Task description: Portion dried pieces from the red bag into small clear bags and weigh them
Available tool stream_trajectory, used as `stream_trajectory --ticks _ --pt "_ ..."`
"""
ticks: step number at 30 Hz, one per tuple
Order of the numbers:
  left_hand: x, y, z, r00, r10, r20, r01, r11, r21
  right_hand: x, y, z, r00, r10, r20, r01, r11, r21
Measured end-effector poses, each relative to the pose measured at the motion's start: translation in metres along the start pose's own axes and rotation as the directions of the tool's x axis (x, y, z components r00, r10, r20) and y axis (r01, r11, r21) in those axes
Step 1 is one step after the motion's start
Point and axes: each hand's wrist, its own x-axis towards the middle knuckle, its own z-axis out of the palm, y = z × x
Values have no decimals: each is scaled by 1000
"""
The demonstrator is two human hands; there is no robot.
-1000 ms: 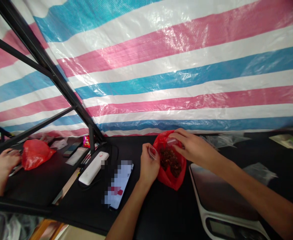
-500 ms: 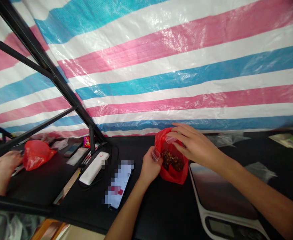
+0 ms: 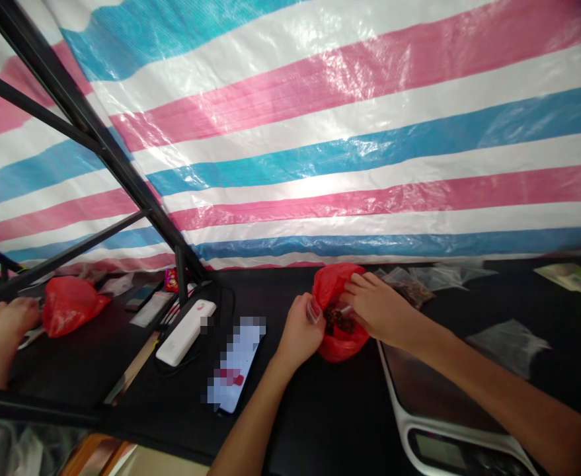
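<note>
A red plastic bag stands with its mouth open on the black table, dark brown clumpy pieces inside it. My left hand is closed on the bag's left rim, and a small bit of clear plastic shows by its thumb. Across the mouth, my right hand has its fingers curled over the right rim, closed on the bag. More clear plastic shows near its fingertips, which are partly hidden. Under my right forearm lies a kitchen scale, partly covered.
Left of my hands lie a phone and a white power strip. Clear plastic bags lie to the right, one with brown bits. Beyond a black metal frame, another person's hands are beside a red bag.
My right hand has come down from above the bag, and its spread fingers have closed at the right rim. The bag's mouth has narrowed. My left hand keeps its hold.
</note>
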Motion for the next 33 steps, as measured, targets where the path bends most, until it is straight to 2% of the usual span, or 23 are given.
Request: stream_trajectory --ticks 6,13,18,23,29,33 --pt "-1 1 -2 990 -86 110 102 983 -154 3 -2 3 998 14 62 -19 996 83" --pt "4 -6 6 990 -122 70 137 951 -279 4 1 2 991 1 135 -27 982 188" --pt "4 -3 7 987 -143 77 161 919 -360 1 1 7 991 1 132 -31 973 229" --pt "3 -2 9 983 -143 111 178 880 -441 2 -3 3 985 37 168 -74 973 220" --pt "6 -5 10 973 -220 69 223 815 -535 6 -7 -1 974 106 202 -146 970 194" --pt "8 -5 9 973 -219 74 223 803 -552 8 -9 -2 965 152 215 -194 962 193"
